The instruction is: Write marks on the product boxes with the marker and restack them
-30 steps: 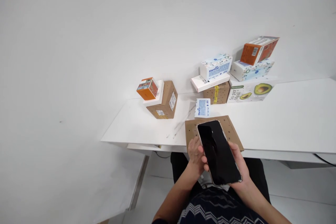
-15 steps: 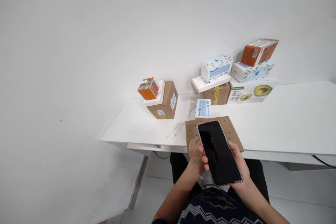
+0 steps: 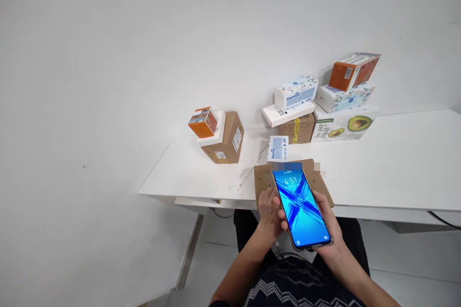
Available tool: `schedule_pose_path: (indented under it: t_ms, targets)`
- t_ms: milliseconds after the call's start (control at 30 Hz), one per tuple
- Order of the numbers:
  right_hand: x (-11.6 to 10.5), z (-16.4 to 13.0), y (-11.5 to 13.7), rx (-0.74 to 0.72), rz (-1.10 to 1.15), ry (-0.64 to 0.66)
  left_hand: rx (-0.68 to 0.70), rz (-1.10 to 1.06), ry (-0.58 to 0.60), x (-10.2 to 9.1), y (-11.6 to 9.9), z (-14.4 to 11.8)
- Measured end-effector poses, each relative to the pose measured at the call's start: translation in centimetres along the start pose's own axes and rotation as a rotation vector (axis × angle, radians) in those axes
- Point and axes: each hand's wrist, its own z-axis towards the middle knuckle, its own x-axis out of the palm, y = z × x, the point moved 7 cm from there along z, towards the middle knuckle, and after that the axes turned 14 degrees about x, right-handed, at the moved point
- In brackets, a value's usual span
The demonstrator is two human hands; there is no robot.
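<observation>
A smartphone [image 3: 301,208] with a lit blue lock screen is held over my lap, just in front of the white table [image 3: 389,163]. My left hand [image 3: 268,211] grips its left edge with fingers wrapped behind it. My right hand [image 3: 329,223] cradles the phone from below and the right side. A flat brown cardboard piece [image 3: 264,177] lies on the table's near edge, partly hidden behind the phone.
Boxes stand along the wall: a brown carton [image 3: 227,138] with an orange box [image 3: 202,121] on top, a Manhua tissue box [image 3: 296,92] on a white box and brown carton, an avocado box [image 3: 344,124] with further boxes stacked. A small Manhua pack [image 3: 277,147] lies nearby.
The phone's screen has gone from black to a lit blue lock screen. Both hands stay where they were.
</observation>
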Motion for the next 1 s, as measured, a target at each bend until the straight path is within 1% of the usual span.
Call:
schedule_pose_path:
  t_ms: [100,233,300,367,433,500,567,633,700,767,833,867,900,933,1000]
  targets:
    - [-0.1,0.0,-0.1,-0.005,0.012,0.004,0.038,0.087,-0.035,-1.1,-0.7,0.6]
    - [0.2,-0.2,0.2,-0.035,-0.008,-0.017,0.087,0.137,-0.043,-2.0,-1.5,1.1]
    - [0.2,-0.8,0.8,-0.066,-0.056,-0.077,0.120,0.140,-0.031,-2.5,-2.0,1.4]
    - [0.0,-2.2,2.2,-0.138,-0.145,-0.187,0.165,0.154,-0.012,-3.0,-2.7,1.7]
    - [-0.5,-4.3,4.5,-0.294,-0.262,-0.330,0.205,0.189,-0.004,-3.5,-3.3,2.1]
    - [-1.2,-7.1,7.4,-0.520,-0.369,-0.496,0.216,0.226,-0.006,-3.7,-3.7,2.3]
    - [-2.4,-10.0,10.1,-0.735,-0.429,-0.676,0.216,0.240,-0.015,-3.8,-3.8,2.5]
    - [-4.6,-12.4,12.2,-0.878,-0.426,-0.870,0.216,0.243,-0.027,-3.7,-3.8,2.5]
    - [-7.4,-14.4,13.6,-0.952,-0.421,-1.090,0.217,0.241,-0.036,-3.6,-3.7,2.5]
    - [-9.9,-15.6,14.5,-0.946,-0.549,-1.351,0.219,0.239,-0.044,-3.7,-3.6,2.4]
    - [-11.6,-15.8,15.2,-0.846,-0.851,-1.628,0.221,0.240,-0.052,-3.7,-3.6,2.5]
    - [-12.1,-15.6,15.5,-0.795,-1.025,-1.738,0.225,0.239,-0.053,-3.8,-3.6,2.5]
    - [-12.4,-15.1,15.7,-0.751,-1.192,-1.817,0.227,0.239,-0.053,-3.8,-3.7,2.5]
    - [-12.7,-14.6,15.9,-0.719,-1.332,-1.870,0.229,0.237,-0.050,-3.8,-3.7,2.5]
    - [-13.3,-13.4,16.1,-0.662,-1.524,-1.928,0.228,0.235,-0.045,-3.8,-3.7,2.6]
